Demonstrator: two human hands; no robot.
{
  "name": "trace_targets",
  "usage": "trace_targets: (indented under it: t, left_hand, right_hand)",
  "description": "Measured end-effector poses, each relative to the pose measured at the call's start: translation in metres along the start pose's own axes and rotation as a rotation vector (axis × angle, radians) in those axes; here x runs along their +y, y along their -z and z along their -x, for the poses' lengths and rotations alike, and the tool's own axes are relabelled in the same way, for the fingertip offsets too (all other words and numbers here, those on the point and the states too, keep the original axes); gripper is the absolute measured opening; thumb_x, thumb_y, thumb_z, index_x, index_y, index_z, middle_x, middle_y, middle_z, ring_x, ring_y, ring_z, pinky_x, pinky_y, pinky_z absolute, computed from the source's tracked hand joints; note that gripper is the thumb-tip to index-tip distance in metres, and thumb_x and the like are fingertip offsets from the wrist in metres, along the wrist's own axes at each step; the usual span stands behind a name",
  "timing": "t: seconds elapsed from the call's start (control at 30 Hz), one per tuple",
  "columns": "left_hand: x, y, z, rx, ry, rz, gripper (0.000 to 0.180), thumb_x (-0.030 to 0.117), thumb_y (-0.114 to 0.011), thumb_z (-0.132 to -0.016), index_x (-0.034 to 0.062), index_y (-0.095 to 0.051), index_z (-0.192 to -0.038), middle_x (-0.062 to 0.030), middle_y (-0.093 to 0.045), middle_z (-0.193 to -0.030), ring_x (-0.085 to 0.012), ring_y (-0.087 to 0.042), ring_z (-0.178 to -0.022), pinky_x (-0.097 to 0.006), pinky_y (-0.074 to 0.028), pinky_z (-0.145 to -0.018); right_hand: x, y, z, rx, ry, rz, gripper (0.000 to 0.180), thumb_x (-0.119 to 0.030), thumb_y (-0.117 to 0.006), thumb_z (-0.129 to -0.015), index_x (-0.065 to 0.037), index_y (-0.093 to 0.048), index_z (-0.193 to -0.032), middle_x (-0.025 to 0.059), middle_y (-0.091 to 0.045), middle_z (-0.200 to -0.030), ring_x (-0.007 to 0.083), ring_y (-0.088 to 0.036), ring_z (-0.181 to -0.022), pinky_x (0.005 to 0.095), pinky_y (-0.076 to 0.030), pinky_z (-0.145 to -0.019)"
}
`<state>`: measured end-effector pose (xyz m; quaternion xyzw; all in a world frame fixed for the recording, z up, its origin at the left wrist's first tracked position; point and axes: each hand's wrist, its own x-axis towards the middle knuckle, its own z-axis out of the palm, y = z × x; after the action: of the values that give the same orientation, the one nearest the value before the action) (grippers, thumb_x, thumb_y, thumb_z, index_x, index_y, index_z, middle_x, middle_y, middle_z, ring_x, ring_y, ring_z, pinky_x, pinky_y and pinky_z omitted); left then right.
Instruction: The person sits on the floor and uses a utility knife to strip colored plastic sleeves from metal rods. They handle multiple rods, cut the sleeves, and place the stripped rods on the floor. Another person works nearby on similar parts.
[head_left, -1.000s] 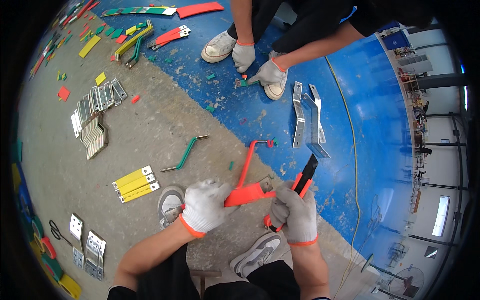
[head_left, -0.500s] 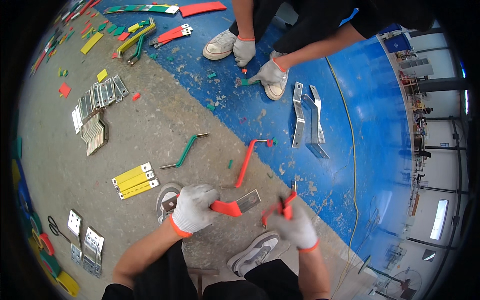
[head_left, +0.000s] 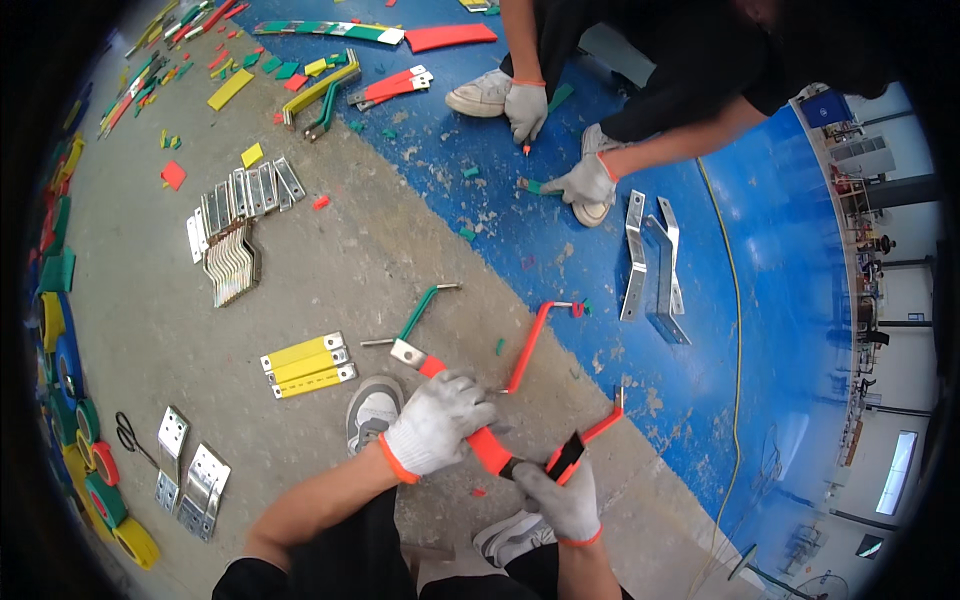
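My left hand (head_left: 437, 422) in a white glove grips a flat metal bar in a red sleeve (head_left: 487, 447). The bar's bare metal end (head_left: 407, 353) points up and to the left, and its other end bends up on the right (head_left: 606, 422). My right hand (head_left: 560, 497) sits just below the bar and holds a black and orange cutter (head_left: 566, 456) against the red sleeve. Both hands hover over the concrete floor above my shoes (head_left: 372, 408).
A red bent bar (head_left: 531, 343), a green bent bar (head_left: 421, 309) and yellow bars (head_left: 305, 365) lie just ahead. Bare metal brackets (head_left: 650, 268) rest on the blue floor. A co-worker's gloved hands (head_left: 586, 181) work at the top. Metal plates (head_left: 190, 476), scissors (head_left: 129, 434) and tape rolls (head_left: 100, 480) lie left.
The red bar has been turned so its bare metal end now points up-left. My right hand has dropped below the bar and brought the cutter against the sleeve.
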<state>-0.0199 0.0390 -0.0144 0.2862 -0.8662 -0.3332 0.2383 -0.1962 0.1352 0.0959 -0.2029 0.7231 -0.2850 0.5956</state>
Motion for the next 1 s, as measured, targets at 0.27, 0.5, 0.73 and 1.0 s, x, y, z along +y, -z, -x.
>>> trace_targets:
  t: [0.27,0.5,0.73,1.0]
  left_hand:
    - [-0.006,-0.024,0.006,0.471,0.895,0.146,0.075,0.016,-0.081,-0.075,0.0002,-0.048,-0.14,-0.0235,-0.054,-0.128,-0.0352,-0.06,-0.111,-0.044,-0.049,-0.095]
    - [-0.033,-0.022,0.008,0.482,1.079,2.026,0.057,0.055,-0.053,-0.101,0.0058,-0.055,-0.129,-0.0127,-0.066,-0.104,-0.0321,-0.068,-0.094,-0.046,-0.057,-0.085]
    - [-0.038,-0.011,0.008,0.495,1.005,1.695,0.033,0.04,-0.052,-0.106,0.0082,-0.06,-0.106,-0.0062,-0.062,-0.078,-0.0197,-0.062,-0.071,-0.035,-0.049,-0.061]
    - [-0.021,-0.005,-0.005,0.323,0.762,0.517,0.026,0.031,-0.065,-0.098,0.0049,-0.066,-0.097,-0.0152,-0.064,-0.076,-0.0312,-0.063,-0.066,-0.042,-0.052,-0.065]
  right_hand:
    - [0.033,-0.034,-0.006,0.134,0.117,-0.326,0.012,-0.008,-0.06,-0.099,0.002,-0.067,-0.097,0.0026,-0.064,-0.072,0.0074,-0.054,-0.058,0.0244,-0.043,-0.052]
    - [0.068,-0.043,-0.009,-0.069,0.14,-0.235,0.021,-0.014,-0.053,-0.099,0.003,-0.066,-0.096,0.0033,-0.054,-0.061,0.0105,-0.044,-0.049,0.0283,-0.041,-0.051]
    - [0.147,-0.026,-0.028,0.054,-0.088,-0.119,0.033,-0.023,-0.052,-0.107,0.005,-0.067,-0.115,0.0053,-0.064,-0.071,0.0086,-0.046,-0.047,0.0272,-0.037,-0.044]
    - [0.117,-0.008,-0.042,0.197,-0.025,-0.234,0.036,-0.028,-0.051,-0.107,0.002,-0.067,-0.115,0.0059,-0.065,-0.076,0.0101,-0.043,-0.047,0.0296,-0.035,-0.044]
